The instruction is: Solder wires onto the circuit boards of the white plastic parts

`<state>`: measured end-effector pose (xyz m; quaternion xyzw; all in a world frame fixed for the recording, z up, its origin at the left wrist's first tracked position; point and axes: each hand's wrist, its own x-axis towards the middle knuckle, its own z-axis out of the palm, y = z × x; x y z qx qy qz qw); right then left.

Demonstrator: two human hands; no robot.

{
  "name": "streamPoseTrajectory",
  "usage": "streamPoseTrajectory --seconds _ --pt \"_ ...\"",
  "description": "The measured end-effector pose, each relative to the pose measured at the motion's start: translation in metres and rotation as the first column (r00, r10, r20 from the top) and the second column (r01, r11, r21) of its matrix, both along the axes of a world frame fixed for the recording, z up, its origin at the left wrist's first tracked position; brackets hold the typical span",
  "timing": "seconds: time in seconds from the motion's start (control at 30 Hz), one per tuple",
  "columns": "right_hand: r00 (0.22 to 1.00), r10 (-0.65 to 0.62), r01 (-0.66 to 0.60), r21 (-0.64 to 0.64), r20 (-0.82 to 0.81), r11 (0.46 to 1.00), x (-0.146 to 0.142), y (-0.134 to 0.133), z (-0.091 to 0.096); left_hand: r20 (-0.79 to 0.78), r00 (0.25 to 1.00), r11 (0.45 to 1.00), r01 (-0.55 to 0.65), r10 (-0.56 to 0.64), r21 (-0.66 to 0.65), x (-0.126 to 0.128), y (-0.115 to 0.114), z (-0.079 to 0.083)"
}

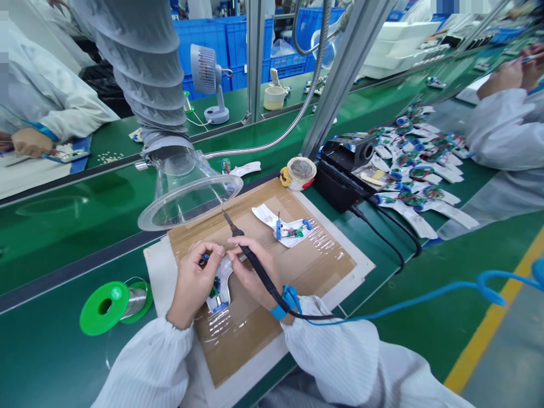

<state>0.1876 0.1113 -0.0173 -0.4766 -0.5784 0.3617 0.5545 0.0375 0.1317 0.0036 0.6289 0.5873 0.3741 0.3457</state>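
My left hand (194, 279) pinches the top of a white board with green and blue wired parts (220, 286), which lies on a taped cardboard mat (306, 266). My right hand (254, 268) touches the same board and holds a black soldering iron (250, 256) between its fingers, tip pointing up and away from the board. A blue wrist strap (285, 301) with a coiled blue cord sits on my right wrist. A second white board with wires (285, 225) lies further back on the mat.
A clear fume funnel (189, 192) on a grey hose hangs over the mat's far left corner. A green solder spool (114, 304) lies left. A black solder station (346, 170), a tip-cleaner tin (301, 171) and a pile of white boards (414, 164) lie right. Other people work at both sides.
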Motion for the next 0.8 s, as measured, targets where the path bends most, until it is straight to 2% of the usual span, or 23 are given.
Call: streamPoseTrajectory --seconds 0.1,0.2,0.37,0.5,0.67,0.8 --pt "1.000 0.005 -0.005 0.001 -0.004 1.000 0.001 0.001 0.000 -0.123 0.986 0.990 0.125 -0.116 0.066 -0.010 0.002 0.002" --pt "0.999 0.034 -0.034 0.007 0.010 0.999 0.008 -0.001 0.001 -0.198 0.964 0.975 0.202 -0.179 0.098 -0.017 0.002 0.002" --pt "0.998 -0.049 0.047 -0.044 -0.045 0.998 0.035 -0.025 0.005 -0.305 0.932 0.965 0.238 -0.196 0.106 -0.014 0.000 -0.003" --pt "0.985 -0.167 0.164 -0.065 -0.048 0.984 0.053 -0.044 -0.002 -0.360 0.915 0.963 0.241 -0.182 0.124 -0.011 0.000 -0.006" --pt "0.966 -0.252 0.246 -0.085 -0.058 0.965 0.053 -0.049 -0.011 -0.407 0.883 0.928 0.328 -0.234 0.178 -0.016 0.003 -0.005" --pt "0.979 -0.197 0.191 -0.099 -0.053 0.977 0.042 -0.041 0.000 -0.488 0.835 0.898 0.391 -0.255 0.200 -0.020 0.002 0.004"
